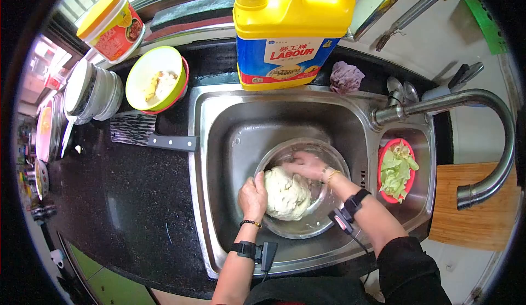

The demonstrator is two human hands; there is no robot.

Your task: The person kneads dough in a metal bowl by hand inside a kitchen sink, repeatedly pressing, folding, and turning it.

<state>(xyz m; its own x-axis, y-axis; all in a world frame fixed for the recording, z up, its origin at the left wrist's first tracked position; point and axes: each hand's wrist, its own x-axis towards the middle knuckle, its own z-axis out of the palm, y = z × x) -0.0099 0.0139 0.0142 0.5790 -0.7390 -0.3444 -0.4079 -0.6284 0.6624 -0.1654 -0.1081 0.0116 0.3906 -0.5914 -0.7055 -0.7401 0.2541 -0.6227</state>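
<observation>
A whitish, lumpy head that looks like a cauliflower (pixel 287 195) sits in a clear round bowl (pixel 332 217) inside the large sink basin. My left hand (pixel 253 198) grips its left side, thumb up along the edge and the other fingers partly hidden. Over the upper right of the cauliflower reaches my right hand (pixel 307 166), its fingers smeared by motion, so their grip cannot be made out. The bowl appears to hold some water.
A steel sink (pixel 227 124) surrounds the bowl. Its tap (pixel 471 195) arches at right, above a red basket (pixel 389 198) of leaves (pixel 398 168). Left lie a cleaver (pixel 172 142) and a yellow-green bowl (pixel 135 94). Behind stands a yellow detergent jug (pixel 290 26); far right, a wooden board (pixel 471 225).
</observation>
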